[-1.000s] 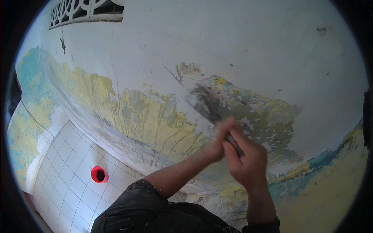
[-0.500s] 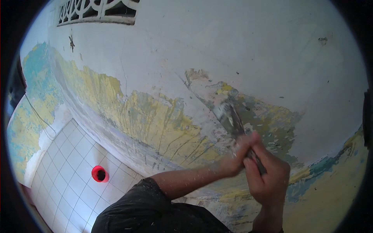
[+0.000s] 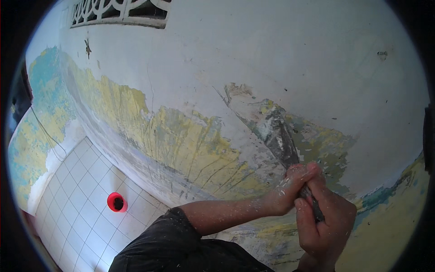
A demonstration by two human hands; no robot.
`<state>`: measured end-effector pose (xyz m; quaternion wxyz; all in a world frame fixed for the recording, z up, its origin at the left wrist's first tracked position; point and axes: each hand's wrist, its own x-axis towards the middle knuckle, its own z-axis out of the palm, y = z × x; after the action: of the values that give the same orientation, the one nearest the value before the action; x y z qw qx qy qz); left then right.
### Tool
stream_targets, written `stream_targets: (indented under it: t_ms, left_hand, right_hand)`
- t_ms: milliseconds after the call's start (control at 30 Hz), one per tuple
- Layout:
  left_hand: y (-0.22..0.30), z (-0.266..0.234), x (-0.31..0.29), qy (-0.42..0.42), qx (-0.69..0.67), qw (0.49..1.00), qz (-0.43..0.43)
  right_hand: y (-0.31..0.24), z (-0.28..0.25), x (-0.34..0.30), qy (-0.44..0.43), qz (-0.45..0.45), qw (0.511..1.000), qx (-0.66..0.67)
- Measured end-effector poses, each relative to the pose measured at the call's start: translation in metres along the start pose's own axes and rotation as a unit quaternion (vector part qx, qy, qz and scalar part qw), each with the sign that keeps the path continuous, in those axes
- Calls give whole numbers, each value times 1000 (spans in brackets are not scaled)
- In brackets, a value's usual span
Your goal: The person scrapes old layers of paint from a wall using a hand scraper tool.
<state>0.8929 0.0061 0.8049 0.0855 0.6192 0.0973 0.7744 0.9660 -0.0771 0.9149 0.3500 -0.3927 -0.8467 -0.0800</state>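
Observation:
Both my hands grip one paint scraper [image 3: 282,140], its broad grey blade smeared with white dust. My right hand [image 3: 330,215] is wrapped around the handle, whose end shows between its fingers. Closed around the upper handle near the blade is my left hand [image 3: 287,192], speckled with white flakes. The blade points up and to the left, lying over a flaking patch of the wall [image 3: 290,41]. Whether its edge touches the wall is hard to tell. Around it, white paint is broken away and yellow-green and grey layers [image 3: 328,145] show.
At lower left, a red bucket [image 3: 117,202] with something dark inside stands on the white tiled floor [image 3: 86,213]. A thin cable [image 3: 47,134] hangs by the left wall. A white vent grille [image 3: 122,12] is set high in the wall.
My hands and the scraper have moved a little right and down together, both still gripping. The view has shifted slightly as well.

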Motion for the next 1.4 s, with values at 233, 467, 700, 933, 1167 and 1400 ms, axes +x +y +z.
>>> stream_targets:
  t_ms: [233,467,700,933,1167,1400]
  left_hand:
    - [-23,2,3,52,-273,882,-381]
    - [-35,-11,5,122,-486,762,-409]
    - [-27,-14,-16,-7,-208,897,-390]
    - [-56,-55,18,8,-586,745,-320]
    - [-38,-17,-15,-86,-267,915,-290]
    - [-37,-15,-1,-149,-276,913,-260]
  right_hand:
    - [8,6,13,-57,49,997,-30]
    - [23,26,33,-49,10,999,14]
    - [4,9,5,-30,49,994,94]
    - [23,56,58,-66,-19,997,39]
    - [3,25,-8,45,27,997,53]
    - [6,14,-3,26,10,999,-23]
